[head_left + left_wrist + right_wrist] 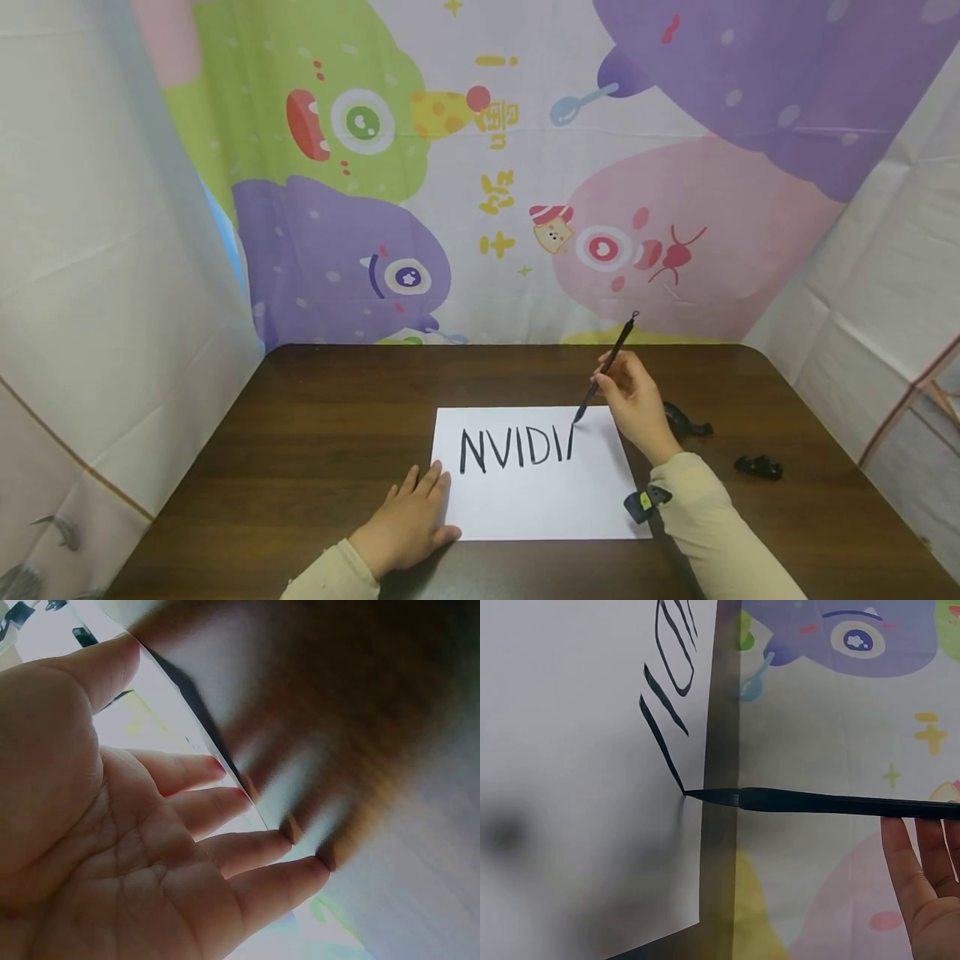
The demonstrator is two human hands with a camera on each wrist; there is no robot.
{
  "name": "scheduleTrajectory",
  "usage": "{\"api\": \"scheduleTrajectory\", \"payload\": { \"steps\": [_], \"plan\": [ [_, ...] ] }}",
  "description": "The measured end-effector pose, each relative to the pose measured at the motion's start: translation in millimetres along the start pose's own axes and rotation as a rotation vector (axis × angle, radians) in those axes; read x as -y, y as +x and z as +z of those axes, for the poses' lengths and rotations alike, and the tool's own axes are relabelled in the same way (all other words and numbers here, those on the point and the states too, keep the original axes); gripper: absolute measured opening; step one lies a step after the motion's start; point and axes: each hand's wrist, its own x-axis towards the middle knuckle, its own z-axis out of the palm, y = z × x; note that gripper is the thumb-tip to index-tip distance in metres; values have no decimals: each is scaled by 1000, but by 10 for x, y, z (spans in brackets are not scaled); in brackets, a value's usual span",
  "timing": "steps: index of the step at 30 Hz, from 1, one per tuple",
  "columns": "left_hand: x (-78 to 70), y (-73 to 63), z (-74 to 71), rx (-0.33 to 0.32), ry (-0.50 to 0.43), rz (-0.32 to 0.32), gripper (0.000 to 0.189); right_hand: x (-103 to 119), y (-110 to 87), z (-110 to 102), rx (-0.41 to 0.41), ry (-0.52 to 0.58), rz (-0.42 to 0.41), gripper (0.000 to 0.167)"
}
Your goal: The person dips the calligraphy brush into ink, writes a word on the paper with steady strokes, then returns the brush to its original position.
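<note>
A white sheet of paper [547,508] lies on the table, with black strokes reading "NVIDI" and a slanted line after them. My right hand [633,402] pinches a dark writing brush [613,354] above the sheet's top right part. In the right wrist view the tip of the brush [802,801] meets the end of the slanted stroke [660,742]. At the sheet's left edge rests my left hand [408,518], fingers spread and straight. The left wrist view shows the palm of the left hand [150,847] with its fingertips at the paper's edge.
The brown wooden table [315,433] carries a black object [684,421] partly behind the right hand and a smaller black object [759,467] to its right. A cartoon-printed curtain [465,300] hangs behind the table, and pale cloth [97,208] flanks it.
</note>
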Motion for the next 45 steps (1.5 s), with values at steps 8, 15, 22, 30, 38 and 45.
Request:
{"api": "scheduleTrajectory", "payload": {
  "steps": [8, 15, 22, 30, 38, 45],
  "plan": [
    [-21, -9, -26, -3, 3, 0, 77, 186, -27, 9, 11, -28, 8, 21],
    [-34, -15, -35, -1, 1, -4, 77, 187, -38, 10, 21, -60, 12, 22],
    [-28, -7, -33, 7, 0, -9, 77, 220, -34, 15, 25, -113, 8, 21],
    [-20, -4, -30, 12, 0, -8, 77, 254, -40, 5, 47, -131, 18, 22],
    [-15, 0, -19, 14, 2, -9, 77, 289, -41, -5, 74, -152, 36, 24],
    [-18, -6, -24, 13, 0, -5, 77, 329, -49, -9, 80, -216, 23, 23]
  ]
}}
